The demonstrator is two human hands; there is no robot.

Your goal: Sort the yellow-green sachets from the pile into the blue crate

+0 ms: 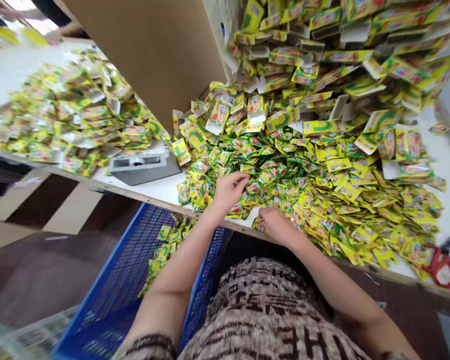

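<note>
Resting at the worktop's (150, 192) near edge: left hand (228, 191), fingers loosely curled on the yellow sachet heap (322, 190); right hand (277, 225) beside it, grip cannot be told.

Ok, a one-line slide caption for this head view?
Left hand and right hand rest on a heap of yellow sachets at the table edge, above a blue crate.

Bright, even daylight flooded in; glare washed out the white surface (7, 75) at far left. Edges bent and smeared with wide-angle distortion, shadows stayed soft, centre held sharp.
</note>
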